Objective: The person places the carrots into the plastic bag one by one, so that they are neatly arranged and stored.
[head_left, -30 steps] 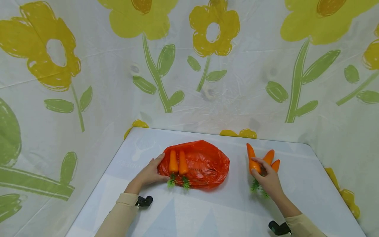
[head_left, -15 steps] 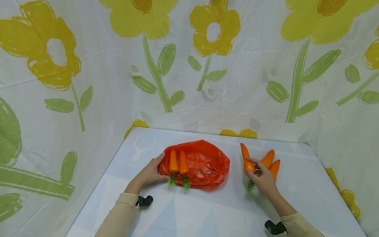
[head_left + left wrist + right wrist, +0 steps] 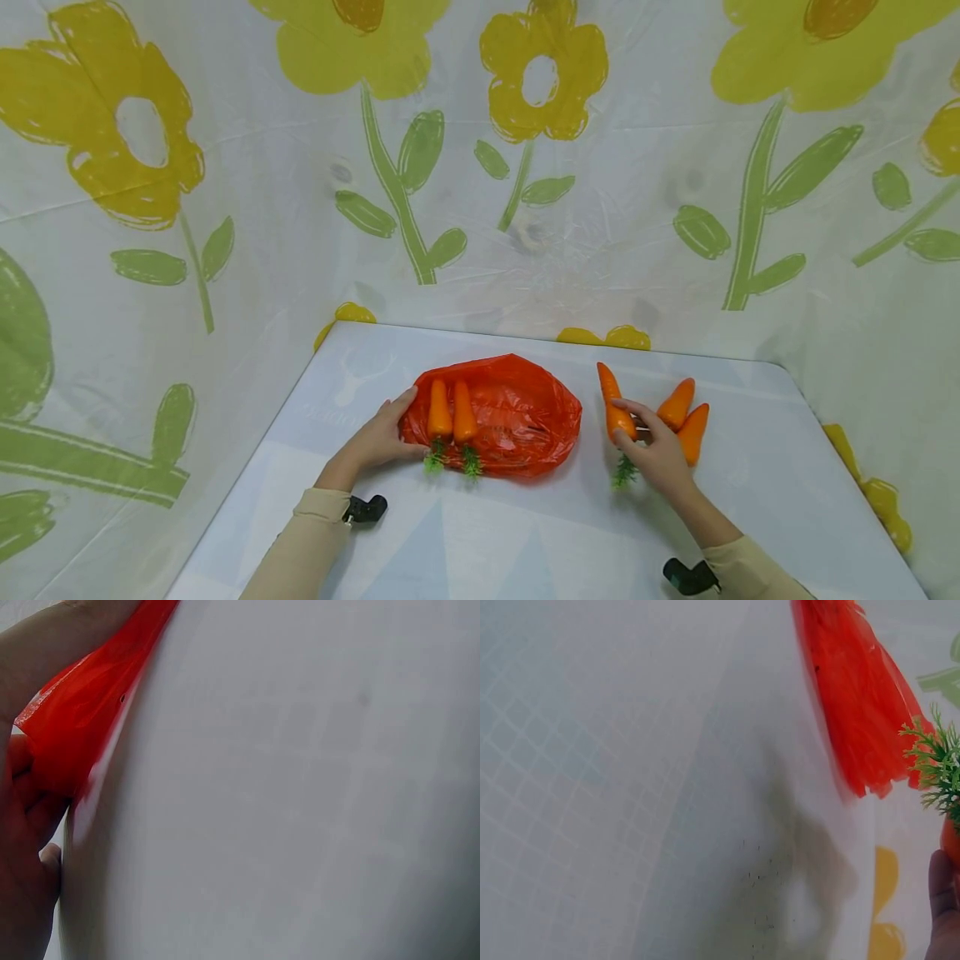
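Observation:
In the head view, my left hand (image 3: 382,437) holds the left edge of a red plastic bag (image 3: 525,425), which lies spread on the table. Two orange carrots (image 3: 440,412) with green tops lie side by side at the bag's left part. In the left wrist view, the fingers (image 3: 37,806) are curled against the bag (image 3: 82,712). To the right of the bag, my right hand (image 3: 660,454) pinches a carrot (image 3: 611,396) near its leafy end, tip pointing away. The right wrist view shows its green top (image 3: 939,761) and part of my hand.
Two more carrots (image 3: 693,433) lie just right of my right hand, partly hidden by it. The white table (image 3: 480,542) has its far edge close to a flowered curtain (image 3: 600,208). Black wrist devices (image 3: 367,508) sit by both sleeves.
My right hand has moved left towards the bag with the carrot, away from the two carrots on the right. The left hand and the bag have stayed in place.

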The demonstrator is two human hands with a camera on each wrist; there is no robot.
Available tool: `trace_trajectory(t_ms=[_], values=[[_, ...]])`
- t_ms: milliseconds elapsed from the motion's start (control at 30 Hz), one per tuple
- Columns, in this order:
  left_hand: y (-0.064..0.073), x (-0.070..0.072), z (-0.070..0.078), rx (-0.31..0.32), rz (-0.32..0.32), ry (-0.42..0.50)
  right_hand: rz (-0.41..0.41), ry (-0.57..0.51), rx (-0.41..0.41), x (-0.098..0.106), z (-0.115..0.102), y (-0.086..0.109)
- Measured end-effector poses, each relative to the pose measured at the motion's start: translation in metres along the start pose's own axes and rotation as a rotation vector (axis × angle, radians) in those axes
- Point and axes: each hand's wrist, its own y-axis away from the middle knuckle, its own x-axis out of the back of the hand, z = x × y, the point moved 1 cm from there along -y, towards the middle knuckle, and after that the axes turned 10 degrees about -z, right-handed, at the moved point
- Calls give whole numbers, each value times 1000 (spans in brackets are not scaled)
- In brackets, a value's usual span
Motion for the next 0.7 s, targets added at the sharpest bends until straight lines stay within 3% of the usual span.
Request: trace_trajectory(t_ms=[700], values=[[-1,0,2,16,-8,1,-52,-18,36,-16,-12,-1]])
